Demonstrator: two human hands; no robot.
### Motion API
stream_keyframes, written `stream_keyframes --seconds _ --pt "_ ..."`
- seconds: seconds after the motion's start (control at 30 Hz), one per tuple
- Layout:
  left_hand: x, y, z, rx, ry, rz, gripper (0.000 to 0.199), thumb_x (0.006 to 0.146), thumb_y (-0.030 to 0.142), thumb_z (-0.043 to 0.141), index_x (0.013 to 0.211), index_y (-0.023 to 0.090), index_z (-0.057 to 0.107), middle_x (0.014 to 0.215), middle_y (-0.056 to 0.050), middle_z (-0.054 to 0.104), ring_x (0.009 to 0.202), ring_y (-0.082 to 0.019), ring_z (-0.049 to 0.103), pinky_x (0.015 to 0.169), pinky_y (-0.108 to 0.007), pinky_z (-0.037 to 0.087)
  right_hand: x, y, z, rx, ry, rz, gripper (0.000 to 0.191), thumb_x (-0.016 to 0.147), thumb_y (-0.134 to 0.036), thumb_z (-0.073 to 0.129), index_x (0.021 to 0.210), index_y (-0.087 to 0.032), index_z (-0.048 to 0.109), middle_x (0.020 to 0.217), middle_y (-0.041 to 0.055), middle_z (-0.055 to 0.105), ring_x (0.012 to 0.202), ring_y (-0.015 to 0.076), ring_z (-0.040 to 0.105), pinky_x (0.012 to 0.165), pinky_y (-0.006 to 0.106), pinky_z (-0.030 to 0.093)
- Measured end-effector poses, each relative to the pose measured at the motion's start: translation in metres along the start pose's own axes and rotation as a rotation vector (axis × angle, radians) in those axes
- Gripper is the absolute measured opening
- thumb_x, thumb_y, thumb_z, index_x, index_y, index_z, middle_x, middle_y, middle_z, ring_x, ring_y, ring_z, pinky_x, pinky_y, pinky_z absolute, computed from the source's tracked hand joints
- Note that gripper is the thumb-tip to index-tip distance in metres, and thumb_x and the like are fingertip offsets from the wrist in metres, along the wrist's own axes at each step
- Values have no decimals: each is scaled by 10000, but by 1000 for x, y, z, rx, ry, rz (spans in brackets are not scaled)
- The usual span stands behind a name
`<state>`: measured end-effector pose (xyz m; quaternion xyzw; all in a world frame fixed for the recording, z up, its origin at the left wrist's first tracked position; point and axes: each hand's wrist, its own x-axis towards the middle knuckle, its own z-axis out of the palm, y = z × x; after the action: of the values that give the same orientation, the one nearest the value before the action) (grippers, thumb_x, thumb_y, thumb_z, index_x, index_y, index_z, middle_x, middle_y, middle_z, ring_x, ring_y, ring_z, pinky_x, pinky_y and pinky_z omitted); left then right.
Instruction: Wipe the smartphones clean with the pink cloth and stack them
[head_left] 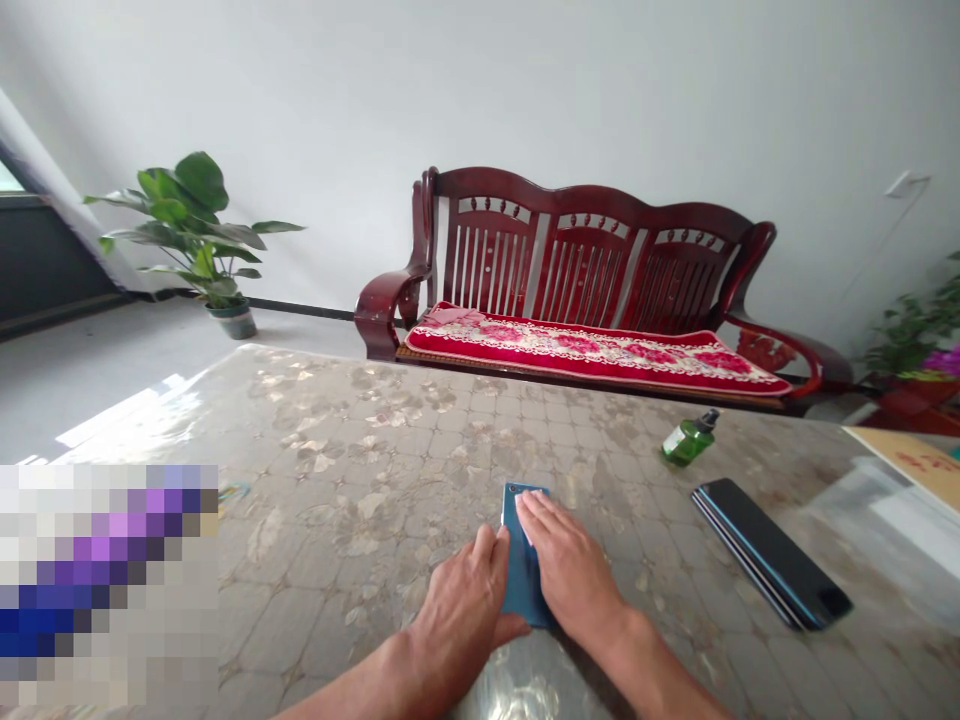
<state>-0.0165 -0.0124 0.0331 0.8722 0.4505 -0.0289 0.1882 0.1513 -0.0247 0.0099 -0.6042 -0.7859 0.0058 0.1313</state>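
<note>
A blue smartphone lies back up on the patterned table cover, its camera at the far end. Along its left edge my left hand is closed, with the thumb across the near end. My right hand rests on the phone's back, fingers stretched together over a small white piece that looks like a wipe or cloth, mostly hidden under them. To the right is a stack of dark phones. Beyond that stack stands a green bottle with a black pump top.
The table cover is glossy and patterned. At the right edge lie a clear plastic bag and a tan packet. A blurred-out purple and blue thing is at the left. Behind stand a wooden bench and a potted plant.
</note>
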Motion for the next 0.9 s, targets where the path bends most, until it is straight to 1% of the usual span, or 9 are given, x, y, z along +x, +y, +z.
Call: stream_keyframes --seconds 0.13,0.23,0.33,0.4,0.57,0.63,0.73,0.83,0.9 --pt "1 1 0 22 7 7 650 777 359 764 1305 146 450 1171 -116 558 1027 -283 627 860 -393 534 -24 -8 1 33 7 -89 569 877 -49 408 1424 -198 454 1463 31 466 1344 191 433 1127 353 377" --pt "1 1 0 23 -2 -2 654 768 364 772 1304 157 459 1177 -115 561 1033 -277 629 868 -377 530 -10 -6 -1 30 1 -59 532 898 -59 396 1404 -199 481 1443 36 492 1329 192 453 1130 371 370" --pt "2 1 -1 24 -16 -11 694 761 375 779 1327 160 441 1193 -119 557 1034 -274 630 872 -370 528 13 -5 -1 6 -13 20 489 907 -77 403 1379 -150 510 1419 74 517 1313 220 474 1120 394 384" --pt "2 1 -1 28 -25 -7 682 764 382 775 1318 152 450 1191 -123 558 1037 -277 628 871 -373 528 15 -7 0 -5 -9 47 490 899 -71 412 1374 -132 515 1415 82 519 1311 224 476 1112 383 395" --pt "1 2 -3 30 -17 1 642 778 373 762 1304 161 461 1170 -112 558 1034 -266 625 867 -364 527 -17 -12 4 2 24 -51 538 872 -60 435 1391 -188 501 1444 25 488 1319 193 466 1098 327 410" --pt "1 3 -3 30 -21 3 645 783 364 759 1315 169 451 1165 -108 558 1032 -262 626 866 -360 526 -21 -12 4 3 26 -66 542 874 -57 431 1392 -202 500 1442 16 491 1311 190 475 1095 328 412" --pt "1 2 -2 26 -21 -6 639 777 375 762 1302 164 466 1167 -112 561 1029 -268 627 865 -364 526 -5 -9 3 -3 19 -18 520 886 -48 407 1376 -183 519 1423 45 515 1300 198 488 1100 354 403" --pt "2 1 0 22 -15 -1 708 757 389 780 1326 131 448 1191 -133 556 1028 -277 626 874 -380 525 21 -9 4 -16 8 48 507 889 -46 405 1370 -157 523 1420 79 517 1301 222 487 1096 384 403" --pt "2 1 0 21 -18 2 744 749 392 787 1344 124 432 1204 -141 552 1029 -280 626 879 -384 523 30 -10 5 -23 -4 70 513 886 -43 411 1378 -149 512 1424 83 513 1304 233 482 1093 393 404"
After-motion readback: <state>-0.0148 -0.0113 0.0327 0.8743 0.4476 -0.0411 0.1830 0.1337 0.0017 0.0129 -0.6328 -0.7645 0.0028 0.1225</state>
